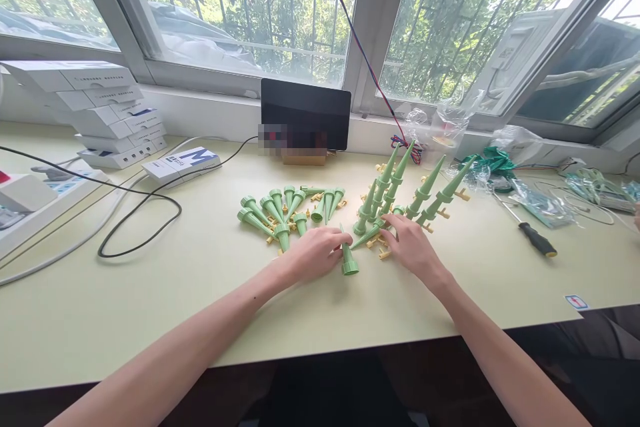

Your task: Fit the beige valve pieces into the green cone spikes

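Observation:
My left hand [320, 250] is closed around a green plastic plant-watering spike [349, 260], its wide collar end pointing down toward me. My right hand [413, 247] has its fingers closed at the wide end of another green watering spike [367, 236], whose tip points left. Left of my hands lies a loose pile of green spikes [273, 207] mixed with small yellow valves. Behind my right hand, several spikes with yellow valves [425, 193] stand point up. More small yellow valves [384, 255] lie under and beside my right hand, partly hidden.
A dark screen [306, 113] stands by the window. At left are stacked white boxes [113, 113], a single box [181, 164], a power strip [50, 203] and looping cables. A screwdriver [535, 237], plastic bags [543, 203] and green material [493, 167] lie at right.

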Demonstrator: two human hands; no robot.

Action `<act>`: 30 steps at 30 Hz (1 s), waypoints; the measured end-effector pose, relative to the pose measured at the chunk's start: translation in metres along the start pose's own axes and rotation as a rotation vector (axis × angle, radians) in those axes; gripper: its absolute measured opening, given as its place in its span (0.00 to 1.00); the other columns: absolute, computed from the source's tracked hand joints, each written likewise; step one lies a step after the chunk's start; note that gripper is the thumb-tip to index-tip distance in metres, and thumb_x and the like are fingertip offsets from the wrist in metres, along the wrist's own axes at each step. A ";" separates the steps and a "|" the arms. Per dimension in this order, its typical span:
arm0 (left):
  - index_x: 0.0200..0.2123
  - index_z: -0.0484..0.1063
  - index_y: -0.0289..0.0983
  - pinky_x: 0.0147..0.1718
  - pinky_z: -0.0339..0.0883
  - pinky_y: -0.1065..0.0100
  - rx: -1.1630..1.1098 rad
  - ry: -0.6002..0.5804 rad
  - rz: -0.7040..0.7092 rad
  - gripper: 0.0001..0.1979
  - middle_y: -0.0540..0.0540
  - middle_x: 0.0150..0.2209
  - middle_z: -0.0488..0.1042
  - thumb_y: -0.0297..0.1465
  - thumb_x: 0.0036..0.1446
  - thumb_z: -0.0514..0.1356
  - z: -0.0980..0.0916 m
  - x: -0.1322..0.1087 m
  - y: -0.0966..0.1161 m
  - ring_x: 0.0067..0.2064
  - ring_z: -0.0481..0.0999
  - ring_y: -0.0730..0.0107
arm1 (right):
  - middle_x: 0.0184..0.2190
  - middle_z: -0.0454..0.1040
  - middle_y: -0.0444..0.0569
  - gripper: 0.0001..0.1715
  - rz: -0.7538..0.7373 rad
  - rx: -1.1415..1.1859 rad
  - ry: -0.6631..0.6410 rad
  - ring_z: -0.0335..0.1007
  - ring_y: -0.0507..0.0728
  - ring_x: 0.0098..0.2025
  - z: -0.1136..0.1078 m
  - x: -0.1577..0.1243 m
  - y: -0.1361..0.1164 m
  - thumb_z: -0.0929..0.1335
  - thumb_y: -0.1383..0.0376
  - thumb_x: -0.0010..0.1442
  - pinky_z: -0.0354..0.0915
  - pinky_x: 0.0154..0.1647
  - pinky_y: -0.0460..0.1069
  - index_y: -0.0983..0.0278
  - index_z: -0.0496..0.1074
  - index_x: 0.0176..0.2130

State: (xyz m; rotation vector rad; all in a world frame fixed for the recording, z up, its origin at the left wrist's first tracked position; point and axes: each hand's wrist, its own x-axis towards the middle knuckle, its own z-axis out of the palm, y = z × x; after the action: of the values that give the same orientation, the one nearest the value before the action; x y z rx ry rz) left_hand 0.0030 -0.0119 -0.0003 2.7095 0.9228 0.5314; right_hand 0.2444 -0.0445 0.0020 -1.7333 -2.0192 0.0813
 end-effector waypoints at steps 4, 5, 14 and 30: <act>0.39 0.76 0.40 0.28 0.57 0.69 0.014 0.021 -0.039 0.13 0.48 0.32 0.75 0.23 0.56 0.54 -0.001 0.001 0.002 0.33 0.74 0.67 | 0.45 0.77 0.53 0.14 -0.047 0.032 -0.011 0.75 0.59 0.38 0.002 -0.006 -0.013 0.64 0.68 0.67 0.69 0.39 0.53 0.65 0.72 0.51; 0.37 0.76 0.40 0.28 0.57 0.69 0.018 0.022 -0.050 0.12 0.48 0.31 0.75 0.23 0.55 0.54 -0.002 0.001 0.003 0.32 0.73 0.67 | 0.45 0.77 0.53 0.13 -0.058 0.031 -0.015 0.75 0.59 0.37 0.003 -0.007 -0.016 0.64 0.68 0.67 0.68 0.38 0.53 0.65 0.72 0.50; 0.36 0.76 0.39 0.29 0.59 0.69 0.041 0.007 -0.097 0.12 0.47 0.30 0.75 0.23 0.53 0.54 -0.001 0.003 0.002 0.32 0.75 0.64 | 0.47 0.77 0.52 0.13 -0.106 -0.002 -0.008 0.76 0.59 0.39 0.003 -0.014 -0.025 0.63 0.64 0.69 0.69 0.39 0.52 0.63 0.71 0.51; 0.41 0.77 0.38 0.32 0.65 0.69 0.046 -0.024 -0.046 0.17 0.44 0.35 0.78 0.21 0.54 0.52 0.000 0.001 0.003 0.37 0.77 0.62 | 0.49 0.71 0.58 0.12 0.159 -0.316 -0.237 0.72 0.59 0.38 -0.014 0.025 -0.002 0.59 0.75 0.62 0.56 0.29 0.49 0.64 0.67 0.41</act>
State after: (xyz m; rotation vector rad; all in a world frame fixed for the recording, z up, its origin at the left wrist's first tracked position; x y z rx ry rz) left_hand 0.0053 -0.0133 0.0006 2.7220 0.9999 0.4726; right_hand 0.2459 -0.0249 0.0223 -2.1704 -2.1479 0.0203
